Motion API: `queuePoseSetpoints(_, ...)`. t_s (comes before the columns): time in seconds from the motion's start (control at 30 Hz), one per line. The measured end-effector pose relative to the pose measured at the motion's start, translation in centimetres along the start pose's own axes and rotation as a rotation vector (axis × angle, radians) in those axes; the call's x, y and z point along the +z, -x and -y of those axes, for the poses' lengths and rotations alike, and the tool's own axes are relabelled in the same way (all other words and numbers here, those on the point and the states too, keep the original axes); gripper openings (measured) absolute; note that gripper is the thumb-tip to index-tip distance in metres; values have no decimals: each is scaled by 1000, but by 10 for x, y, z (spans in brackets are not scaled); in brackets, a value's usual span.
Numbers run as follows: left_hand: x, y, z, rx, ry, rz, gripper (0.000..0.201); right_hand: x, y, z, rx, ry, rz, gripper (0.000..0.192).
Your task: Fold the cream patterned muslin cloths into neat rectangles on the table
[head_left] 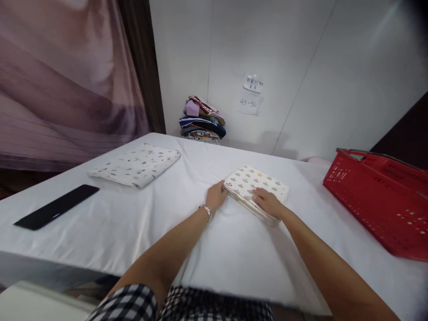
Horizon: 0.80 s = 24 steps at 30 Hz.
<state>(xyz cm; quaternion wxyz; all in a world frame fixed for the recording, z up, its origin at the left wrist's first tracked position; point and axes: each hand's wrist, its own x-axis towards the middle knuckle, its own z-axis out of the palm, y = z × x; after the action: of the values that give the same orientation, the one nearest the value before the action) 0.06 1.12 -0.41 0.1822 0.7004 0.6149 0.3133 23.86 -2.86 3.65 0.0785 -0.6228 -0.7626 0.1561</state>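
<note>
A folded white cloth with a grey and coloured print (259,183) lies on the white table (187,223) in front of me. My left hand (216,195) grips its near left corner. My right hand (267,202) rests flat on top of the cloth near its front edge, fingers spread. A silver bracelet sits on my left wrist.
A second folded patterned cloth (135,165) lies at the left. A long black flat object (56,207) sits near the left edge. A red plastic basket (384,196) stands at the right. A pile of folded clothes (203,120) leans against the back wall, under two paper notes (252,91).
</note>
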Motion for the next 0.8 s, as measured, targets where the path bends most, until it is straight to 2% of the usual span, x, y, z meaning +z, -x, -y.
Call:
queuePoseSetpoints(0.1,-2,-4,-3,-13,-23,29,51,1,23,10,-22,44,-34,55)
queuePoseSetpoints(0.2,-3,-9,-6,-18,-13,41,53,13,45,12,-72,154,-102,55)
queuePoseSetpoints(0.33,-4,-15,-7,-26,17,40,46,30,60,3,-71,291,-253,47)
queuePoseSetpoints(0.43,-8,-13,-9,-17,33,30,42,35,64,-7,-101,336,-312,44)
queuePoseSetpoints(0.53,-19,1,-10,6,43,21,40,35,71,-17,-151,336,-344,43)
queuePoseSetpoints(0.7,-42,43,2,193,-71,8,38,35,88,-29,-247,279,-341,41)
queuePoseSetpoints(0.8,-45,58,7,196,-162,34,37,36,91,-26,-252,265,-357,40)
